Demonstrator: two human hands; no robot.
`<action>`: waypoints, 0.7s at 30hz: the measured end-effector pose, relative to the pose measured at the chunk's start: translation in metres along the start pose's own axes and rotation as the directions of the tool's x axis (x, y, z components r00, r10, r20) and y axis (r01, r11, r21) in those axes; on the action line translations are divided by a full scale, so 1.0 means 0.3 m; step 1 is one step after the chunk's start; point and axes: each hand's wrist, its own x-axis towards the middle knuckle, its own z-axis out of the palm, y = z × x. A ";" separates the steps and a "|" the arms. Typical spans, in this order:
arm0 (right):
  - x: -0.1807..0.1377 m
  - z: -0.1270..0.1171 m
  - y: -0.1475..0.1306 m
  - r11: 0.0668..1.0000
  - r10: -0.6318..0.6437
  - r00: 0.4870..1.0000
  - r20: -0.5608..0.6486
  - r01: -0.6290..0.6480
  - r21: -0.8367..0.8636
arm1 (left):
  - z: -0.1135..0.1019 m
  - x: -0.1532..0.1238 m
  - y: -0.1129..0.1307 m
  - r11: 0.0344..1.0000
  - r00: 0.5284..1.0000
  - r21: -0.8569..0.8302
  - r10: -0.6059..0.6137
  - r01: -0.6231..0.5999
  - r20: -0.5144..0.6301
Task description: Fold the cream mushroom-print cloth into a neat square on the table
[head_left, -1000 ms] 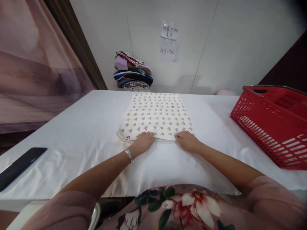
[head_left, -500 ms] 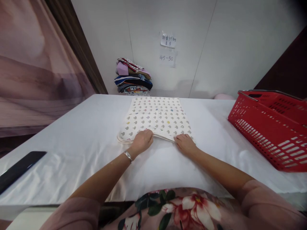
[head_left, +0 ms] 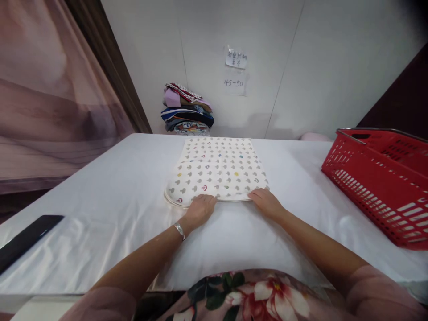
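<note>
On the white-covered table (head_left: 110, 187), the folded cloth (head_left: 219, 171) was held at its near edge by the left hand (head_left: 201, 209) and right hand (head_left: 267, 203).

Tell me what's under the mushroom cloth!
The white table cover shows around the mushroom cloth, so that's underneath. Stacked fabric edges peek out at its near left corner. Anything else under there is covered, so I can't tell.

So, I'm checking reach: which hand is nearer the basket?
Right. The right hand is at the cloth's near edge, left of the basket; the left hand is farther left along that edge.
</note>
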 end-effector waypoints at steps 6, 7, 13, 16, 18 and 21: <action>-0.025 0.032 -0.008 0.999 -0.042 0.999 -0.027 0.043 0.016 | -0.005 0.004 0.032 0.999 0.999 0.020 -0.045 0.045 0.020; -0.028 0.034 -0.012 0.999 -0.040 0.998 -0.039 0.040 0.012 | -0.011 0.005 0.036 0.998 0.997 0.023 -0.056 0.055 0.044; -0.079 0.056 -0.015 0.999 -0.038 0.996 -0.082 0.037 -0.012 | 0.020 -0.037 0.020 0.996 0.997 0.023 -0.081 0.081 0.013; -0.048 0.043 0.053 0.999 -0.019 0.998 -0.053 0.017 -0.040 | 0.027 0.004 -0.049 0.996 0.995 0.028 -0.078 0.080 -0.066; 0.020 -0.014 0.125 0.996 0.035 0.999 -0.030 -0.038 -0.081 | -0.023 0.088 -0.112 0.993 0.988 0.054 -0.100 0.107 -0.119; 0.138 -0.149 0.224 0.972 0.166 0.978 -0.127 -0.184 -0.144 | -0.163 0.238 -0.191 0.974 0.957 0.113 -0.167 0.198 -0.236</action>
